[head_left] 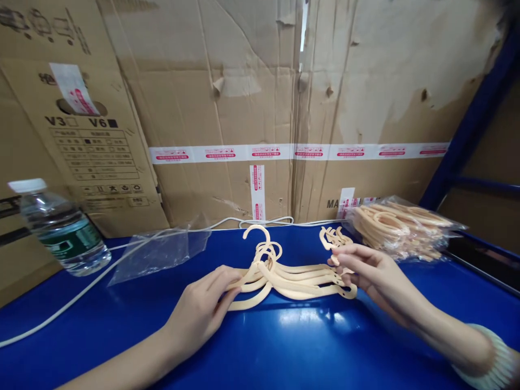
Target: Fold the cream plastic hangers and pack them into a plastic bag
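Several cream plastic clothes hangers (300, 279) lie stacked on the blue table, their hooks overlapping at the centre and one hook (257, 234) standing above the others. My left hand (205, 303) is closed round the left arms of the stack, thumb in front and fingers behind. At the stack's right ends, my right hand (371, 273) pinches a small cream plastic piece whose exact shape is partly covered by the fingers. Just behind that hand lies a small pile of loose cream curved pieces (335, 236).
A clear bag of more cream hangers (394, 225) lies at the back right. On the left stand a water bottle (67, 233) and an empty plastic bag (162, 249), with a white cable (77, 300) crossing the table (280, 352). Cardboard (227, 108) walls the back.
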The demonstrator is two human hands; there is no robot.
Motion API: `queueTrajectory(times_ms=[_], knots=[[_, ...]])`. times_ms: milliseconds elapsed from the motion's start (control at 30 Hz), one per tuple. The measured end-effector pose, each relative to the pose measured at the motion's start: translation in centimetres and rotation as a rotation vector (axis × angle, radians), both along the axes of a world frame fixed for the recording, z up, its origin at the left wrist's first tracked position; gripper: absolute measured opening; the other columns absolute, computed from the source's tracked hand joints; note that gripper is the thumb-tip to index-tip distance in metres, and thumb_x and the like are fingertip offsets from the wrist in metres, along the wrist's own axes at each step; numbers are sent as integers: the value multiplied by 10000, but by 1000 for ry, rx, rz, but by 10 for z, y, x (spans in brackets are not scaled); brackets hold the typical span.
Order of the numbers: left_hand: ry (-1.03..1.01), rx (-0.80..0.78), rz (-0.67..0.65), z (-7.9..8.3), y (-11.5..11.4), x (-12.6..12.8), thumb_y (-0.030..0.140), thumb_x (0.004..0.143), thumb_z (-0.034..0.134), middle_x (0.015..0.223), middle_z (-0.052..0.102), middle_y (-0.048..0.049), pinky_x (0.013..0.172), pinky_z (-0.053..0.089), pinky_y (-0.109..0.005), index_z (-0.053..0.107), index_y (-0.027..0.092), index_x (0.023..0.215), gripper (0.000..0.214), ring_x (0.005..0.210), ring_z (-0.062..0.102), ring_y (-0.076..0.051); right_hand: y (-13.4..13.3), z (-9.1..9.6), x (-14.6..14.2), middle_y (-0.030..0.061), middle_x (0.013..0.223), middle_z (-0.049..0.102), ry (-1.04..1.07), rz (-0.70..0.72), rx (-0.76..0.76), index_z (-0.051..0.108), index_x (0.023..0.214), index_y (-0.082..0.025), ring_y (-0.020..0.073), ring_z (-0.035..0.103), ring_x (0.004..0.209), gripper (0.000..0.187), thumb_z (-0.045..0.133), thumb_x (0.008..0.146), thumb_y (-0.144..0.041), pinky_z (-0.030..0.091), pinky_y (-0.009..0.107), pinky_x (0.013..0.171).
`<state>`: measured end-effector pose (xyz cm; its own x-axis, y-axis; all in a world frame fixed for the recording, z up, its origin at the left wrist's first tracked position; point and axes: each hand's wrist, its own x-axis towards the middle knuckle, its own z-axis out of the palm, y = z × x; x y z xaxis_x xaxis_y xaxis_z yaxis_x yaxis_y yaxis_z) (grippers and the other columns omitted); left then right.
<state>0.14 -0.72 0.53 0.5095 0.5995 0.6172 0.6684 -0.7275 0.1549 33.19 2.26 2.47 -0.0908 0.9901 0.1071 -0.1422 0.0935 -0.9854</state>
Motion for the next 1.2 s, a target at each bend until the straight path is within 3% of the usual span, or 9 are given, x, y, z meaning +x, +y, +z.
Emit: queueTrajectory(times_ms=[167, 300, 433, 533, 700, 867, 1200], knots=[[-35, 2, -59, -3, -1, 0, 63, 975, 424, 1167, 660, -81, 935, 524, -318, 523, 207, 1217, 299, 1105, 629, -201, 4, -7, 0, 28, 719, 665, 13, 46, -54, 713, 758, -147, 109, 578, 622, 302, 898, 641, -355, 498, 217, 601], [-55, -18, -74, -2, -1, 2, 57, 971, 423, 1181, 654, -69, 955, 514, -303, 520, 216, 1225, 315, 1122, 620, -187, 5, -9, -1, -3, 629, 619, -5, 56, -49, 633, 654, -141, 88, 530, 563, 339, 898, 631, -352, 455, 197, 545], [-72, -7, -85, 0, -1, 2, 56, 966, 424, 1147, 669, -53, 947, 521, -293, 518, 225, 1218, 317, 1107, 631, -182, 4, -11, -3, -38, 693, 624, 91, 106, -50, 587, 864, -192, 97, 552, 580, 413, 905, 620, -289, 455, 206, 548], [-80, 0, -95, 0, -1, 2, 54, 960, 431, 1153, 670, -62, 941, 531, -305, 529, 217, 1210, 314, 1113, 632, -193, 5, -12, -2, -8, 745, 656, 47, 120, -103, 616, 1012, -177, 128, 612, 668, 481, 894, 645, -317, 496, 237, 630], [-91, 51, -135, 0, 1, 2, 28, 946, 449, 1104, 671, -74, 921, 533, -277, 537, 178, 1201, 308, 1080, 634, -177, 8, -10, -1, 19, 734, 668, -37, 229, -193, 648, 761, -156, 126, 607, 695, 398, 917, 604, -404, 495, 225, 659], [-92, 89, -160, 1, 0, 3, 19, 943, 466, 1082, 667, -82, 923, 521, -264, 543, 150, 1182, 284, 1060, 632, -167, 4, -6, -4, 16, 790, 657, 32, 272, -228, 663, 721, -158, 138, 636, 771, 374, 918, 611, -408, 545, 261, 791], [-83, 127, -179, -4, 1, 1, -26, 921, 495, 1097, 633, -95, 921, 515, -284, 569, 120, 1152, 284, 1056, 617, -167, 3, -3, -1, 62, 809, 703, -34, 401, -222, 623, 771, -140, 135, 675, 765, 356, 840, 740, -421, 555, 214, 694]])
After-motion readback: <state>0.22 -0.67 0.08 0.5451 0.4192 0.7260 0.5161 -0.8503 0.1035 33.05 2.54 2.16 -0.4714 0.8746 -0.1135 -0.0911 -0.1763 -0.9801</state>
